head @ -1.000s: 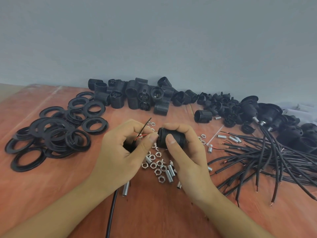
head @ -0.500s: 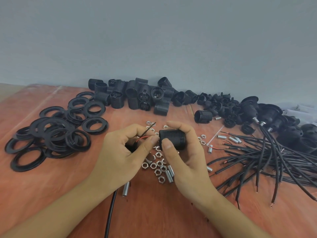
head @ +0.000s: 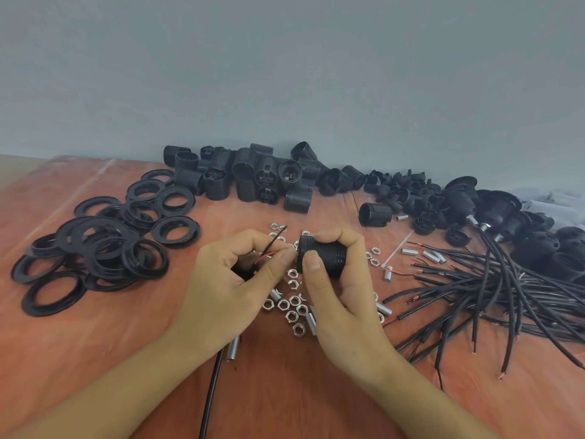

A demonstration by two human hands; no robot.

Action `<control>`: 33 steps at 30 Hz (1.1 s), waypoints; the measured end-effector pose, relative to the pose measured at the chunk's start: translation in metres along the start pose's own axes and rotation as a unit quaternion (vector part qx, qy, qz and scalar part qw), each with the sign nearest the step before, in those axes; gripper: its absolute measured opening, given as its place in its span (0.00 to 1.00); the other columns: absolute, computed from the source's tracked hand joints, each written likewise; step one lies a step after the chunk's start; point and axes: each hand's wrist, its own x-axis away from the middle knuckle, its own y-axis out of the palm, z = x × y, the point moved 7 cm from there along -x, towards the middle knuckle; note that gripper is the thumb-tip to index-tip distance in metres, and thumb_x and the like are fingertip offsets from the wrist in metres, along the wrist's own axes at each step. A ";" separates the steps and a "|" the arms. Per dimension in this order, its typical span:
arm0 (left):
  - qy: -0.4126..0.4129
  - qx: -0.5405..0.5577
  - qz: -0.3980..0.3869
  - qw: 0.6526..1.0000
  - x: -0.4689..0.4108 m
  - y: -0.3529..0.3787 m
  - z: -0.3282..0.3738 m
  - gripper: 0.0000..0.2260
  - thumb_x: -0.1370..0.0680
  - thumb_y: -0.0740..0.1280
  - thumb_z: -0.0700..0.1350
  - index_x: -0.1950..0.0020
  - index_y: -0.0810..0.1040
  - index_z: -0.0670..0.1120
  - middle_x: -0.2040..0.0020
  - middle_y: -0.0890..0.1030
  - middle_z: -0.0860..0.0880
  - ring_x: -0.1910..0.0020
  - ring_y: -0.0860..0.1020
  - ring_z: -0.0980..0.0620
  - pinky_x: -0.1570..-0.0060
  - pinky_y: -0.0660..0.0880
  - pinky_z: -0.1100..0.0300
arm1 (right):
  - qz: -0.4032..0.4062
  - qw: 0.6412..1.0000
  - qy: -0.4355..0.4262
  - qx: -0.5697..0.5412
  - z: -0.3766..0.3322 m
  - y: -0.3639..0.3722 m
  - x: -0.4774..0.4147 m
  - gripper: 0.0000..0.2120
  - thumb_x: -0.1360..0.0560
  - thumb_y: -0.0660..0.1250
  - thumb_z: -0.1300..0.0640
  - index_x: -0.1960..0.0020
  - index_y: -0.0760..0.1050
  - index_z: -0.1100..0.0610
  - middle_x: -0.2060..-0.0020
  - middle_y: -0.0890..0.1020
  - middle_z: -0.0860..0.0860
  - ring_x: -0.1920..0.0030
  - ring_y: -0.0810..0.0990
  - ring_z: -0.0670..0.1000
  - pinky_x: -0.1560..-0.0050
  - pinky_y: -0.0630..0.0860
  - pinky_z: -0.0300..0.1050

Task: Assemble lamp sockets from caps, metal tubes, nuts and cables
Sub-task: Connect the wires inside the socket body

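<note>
My right hand (head: pixel 338 296) grips a black threaded socket body (head: pixel 323 256) on its side, thumb in front and fingers over the top. My left hand (head: pixel 234 280) curls round a black part, mostly hidden in the palm, and pinches the red and black wire ends (head: pixel 272 248) that stick out toward the socket. Its black cable (head: pixel 210 394) runs down past my left wrist. Silver nuts (head: pixel 292 308) and short metal tubes (head: pixel 233 348) lie scattered beneath both hands.
Black rings (head: pixel 104 245) are heaped at the left. Socket bodies (head: pixel 250 179) and small caps (head: pixel 408 191) line the wall. Assembled sockets (head: pixel 493 210) and a bundle of black cables (head: pixel 493 296) fill the right side of the red-brown table (head: pixel 79 350).
The socket in my right hand has shifted slightly right and up, away from my left thumb. The wire ends have tipped lower. More nuts show behind the hands.
</note>
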 end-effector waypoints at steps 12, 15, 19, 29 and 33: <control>-0.027 0.050 -0.019 0.998 -0.001 0.000 -0.007 0.04 0.26 0.72 0.47 0.58 0.82 0.47 0.68 0.82 0.45 0.80 0.73 0.55 0.80 0.70 0.66 | 0.002 1.000 -0.006 -0.006 0.000 0.002 -0.001 0.06 0.18 0.56 0.61 0.42 0.65 0.54 0.59 0.76 0.36 0.60 0.74 0.37 0.55 0.72 0.31; 0.001 0.021 -0.022 1.000 0.001 0.002 -0.002 0.02 0.26 0.69 0.44 0.57 0.81 0.48 0.69 0.81 0.57 0.78 0.75 0.62 0.77 0.71 0.70 | -0.015 1.000 -0.010 0.001 -0.002 0.002 -0.001 0.06 0.18 0.56 0.64 0.42 0.64 0.56 0.60 0.76 0.35 0.61 0.75 0.36 0.56 0.71 0.28; 0.033 -0.010 -0.030 0.999 0.001 0.003 0.001 0.03 0.24 0.70 0.42 0.57 0.80 0.50 0.68 0.80 0.63 0.73 0.76 0.67 0.69 0.70 0.77 | -0.026 1.000 -0.003 0.001 -0.004 0.003 -0.001 0.06 0.19 0.57 0.62 0.43 0.65 0.54 0.61 0.76 0.37 0.62 0.74 0.38 0.56 0.71 0.31; -0.034 0.027 -0.038 0.998 -0.001 0.003 -0.015 0.04 0.26 0.68 0.46 0.57 0.82 0.46 0.64 0.84 0.46 0.71 0.80 0.46 0.73 0.79 0.49 | -0.033 0.997 0.018 0.062 0.002 -0.003 -0.002 0.06 0.19 0.60 0.58 0.44 0.67 0.49 0.60 0.73 0.45 0.61 0.71 0.43 0.57 0.72 0.36; -0.030 0.020 -0.030 0.999 0.001 0.003 -0.015 0.03 0.26 0.69 0.45 0.59 0.82 0.50 0.65 0.83 0.48 0.73 0.80 0.49 0.72 0.79 0.55 | -0.038 0.995 0.010 0.087 0.004 -0.003 -0.001 0.06 0.19 0.59 0.58 0.44 0.66 0.49 0.59 0.71 0.47 0.62 0.69 0.43 0.58 0.71 0.37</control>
